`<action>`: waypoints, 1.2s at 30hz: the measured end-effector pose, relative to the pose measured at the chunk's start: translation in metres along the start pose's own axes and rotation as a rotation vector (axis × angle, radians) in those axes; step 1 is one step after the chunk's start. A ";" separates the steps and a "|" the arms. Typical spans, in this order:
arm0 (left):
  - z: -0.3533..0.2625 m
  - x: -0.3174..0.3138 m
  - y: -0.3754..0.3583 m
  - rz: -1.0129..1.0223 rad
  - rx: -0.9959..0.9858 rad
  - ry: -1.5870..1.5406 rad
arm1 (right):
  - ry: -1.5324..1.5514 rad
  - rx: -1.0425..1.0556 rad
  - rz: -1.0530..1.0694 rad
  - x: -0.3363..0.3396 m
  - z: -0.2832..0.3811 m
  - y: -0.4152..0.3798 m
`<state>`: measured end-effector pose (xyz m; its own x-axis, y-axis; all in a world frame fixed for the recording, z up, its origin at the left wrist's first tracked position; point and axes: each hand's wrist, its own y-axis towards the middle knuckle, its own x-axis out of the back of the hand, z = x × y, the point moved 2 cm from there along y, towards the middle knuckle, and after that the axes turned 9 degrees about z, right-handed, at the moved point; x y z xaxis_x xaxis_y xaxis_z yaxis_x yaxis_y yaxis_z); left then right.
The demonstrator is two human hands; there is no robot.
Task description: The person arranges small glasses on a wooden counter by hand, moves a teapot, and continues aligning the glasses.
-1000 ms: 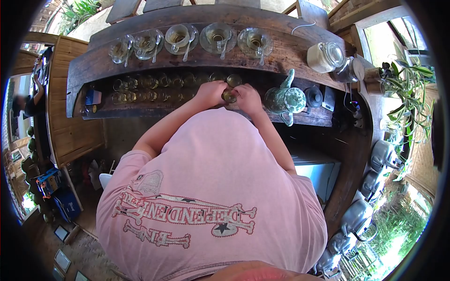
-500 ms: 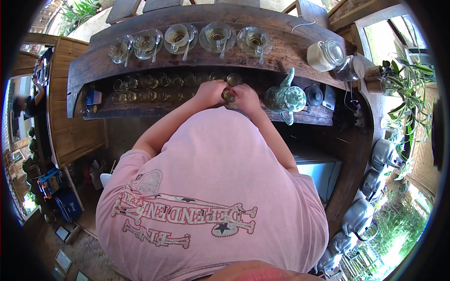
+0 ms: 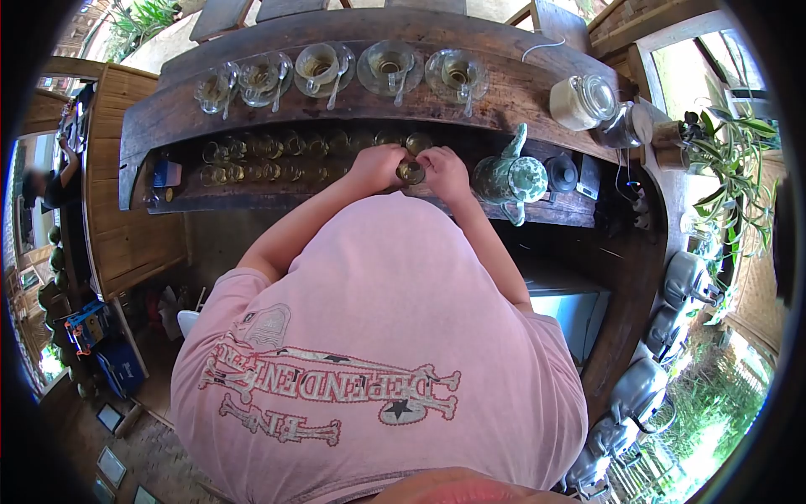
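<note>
Head view looks down on a curved wooden counter (image 3: 504,101), its raised outer ledge carrying a row of glass cups on saucers (image 3: 336,67). Below it, a sunken shelf (image 3: 252,197) is packed with small glasses (image 3: 269,160), leaving bare room only along its near edge. A green teapot (image 3: 508,178) stands just beside the hands on the right. The left hand (image 3: 378,166) and right hand (image 3: 445,172) close from both sides on one small glass (image 3: 410,172), amber-tinted and round-rimmed, at the right end of the shelf's rows.
</note>
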<state>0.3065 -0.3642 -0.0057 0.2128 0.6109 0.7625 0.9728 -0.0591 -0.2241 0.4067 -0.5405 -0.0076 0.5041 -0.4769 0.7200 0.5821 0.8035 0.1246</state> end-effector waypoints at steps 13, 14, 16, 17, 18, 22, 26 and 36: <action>-0.004 0.006 0.002 0.042 0.023 0.002 | -0.017 0.077 0.137 -0.009 0.000 -0.004; -0.004 0.007 0.001 0.037 0.010 -0.001 | -0.025 0.046 0.109 -0.006 0.000 -0.004; -0.003 0.005 0.000 0.028 0.013 0.001 | -0.030 0.017 0.084 -0.004 0.001 -0.002; -0.002 0.004 0.000 0.024 0.010 0.005 | -0.021 0.001 0.035 -0.003 -0.001 0.000; -0.001 0.003 0.000 0.026 0.010 0.004 | -0.013 -0.017 -0.016 -0.003 -0.004 0.000; -0.002 0.002 0.003 0.024 0.022 -0.002 | -0.042 0.081 0.124 -0.012 -0.004 -0.005; 0.001 0.000 0.001 0.004 0.014 0.010 | -0.030 0.026 0.058 -0.002 -0.001 -0.001; -0.001 0.003 0.001 0.026 0.010 0.006 | -0.025 0.025 0.017 0.002 0.002 -0.001</action>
<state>0.3080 -0.3633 -0.0026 0.2385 0.6043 0.7602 0.9660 -0.0670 -0.2498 0.4057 -0.5413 -0.0050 0.4976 -0.4546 0.7387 0.5575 0.8201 0.1292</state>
